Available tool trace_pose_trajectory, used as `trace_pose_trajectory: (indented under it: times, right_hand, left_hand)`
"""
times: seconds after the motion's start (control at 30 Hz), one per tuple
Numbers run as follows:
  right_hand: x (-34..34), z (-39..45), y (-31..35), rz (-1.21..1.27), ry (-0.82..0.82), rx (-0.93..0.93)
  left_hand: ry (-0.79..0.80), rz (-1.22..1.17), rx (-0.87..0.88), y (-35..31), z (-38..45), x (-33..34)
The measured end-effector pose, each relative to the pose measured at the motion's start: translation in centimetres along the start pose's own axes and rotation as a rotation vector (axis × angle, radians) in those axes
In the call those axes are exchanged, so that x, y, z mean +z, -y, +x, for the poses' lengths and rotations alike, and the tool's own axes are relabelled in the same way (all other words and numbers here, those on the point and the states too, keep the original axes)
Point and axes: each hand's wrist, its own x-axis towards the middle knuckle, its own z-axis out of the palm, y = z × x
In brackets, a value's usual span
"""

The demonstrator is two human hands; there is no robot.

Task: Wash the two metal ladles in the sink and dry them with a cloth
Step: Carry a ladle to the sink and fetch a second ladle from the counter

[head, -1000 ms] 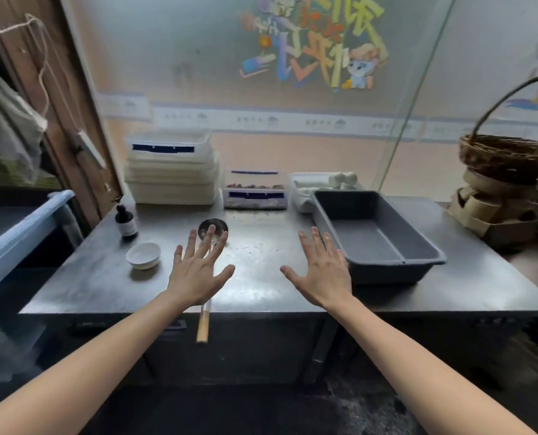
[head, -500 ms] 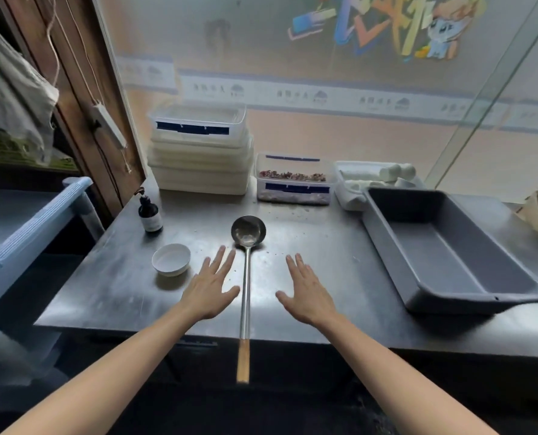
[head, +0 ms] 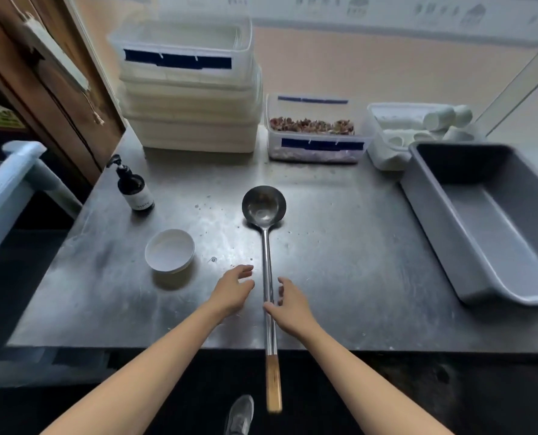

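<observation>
One metal ladle (head: 267, 265) lies on the steel table (head: 355, 277), its bowl (head: 264, 205) pointing away from me and its wooden grip (head: 274, 384) sticking out past the front edge. My left hand (head: 233, 288) hovers just left of the shaft with its fingers loosely bent, holding nothing. My right hand (head: 291, 304) is at the shaft's right side. Its thumb reaches over the shaft and its fingers lie beside it, not closed round it. No second ladle, sink or cloth is in view.
A small white bowl (head: 169, 250) and a dark pump bottle (head: 135, 189) stand to the left. Stacked plastic boxes (head: 189, 89), a box of dried bits (head: 315, 130) and a white tray (head: 418, 127) line the back. A grey tub (head: 493, 221) sits on the right.
The view has tilted down and closer to the table. Both hands have drawn in toward the ladle's shaft, and their spread fingers have relaxed. My right thumb now reaches the shaft.
</observation>
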Motion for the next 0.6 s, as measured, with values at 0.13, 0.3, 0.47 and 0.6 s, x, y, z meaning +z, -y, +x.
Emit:
trace_pose_trajectory:
  times: [0.13,0.3,0.47,0.6]
  right_hand:
    - [0.8,0.9,-0.3,0.058,-0.058,0.016]
    - [1.6,2.1,-0.4,0.114,-0.108,0.054]
    - [1.5,2.5,0.1,0.217,-0.082,0.094]
    - [0.3,2.4,-0.3,0.288,0.009,0.086]
  left_hand:
    - [0.03,-0.421,-0.168,-1.0,1.2,1.3]
    - [0.049,-0.573,-0.266,-1.6,3.0,2.0]
    - [0.092,-0.648,-0.305,-1.4,4.0,1.9]
    - [0.16,-0.682,-0.309,-2.1,4.3,1.9]
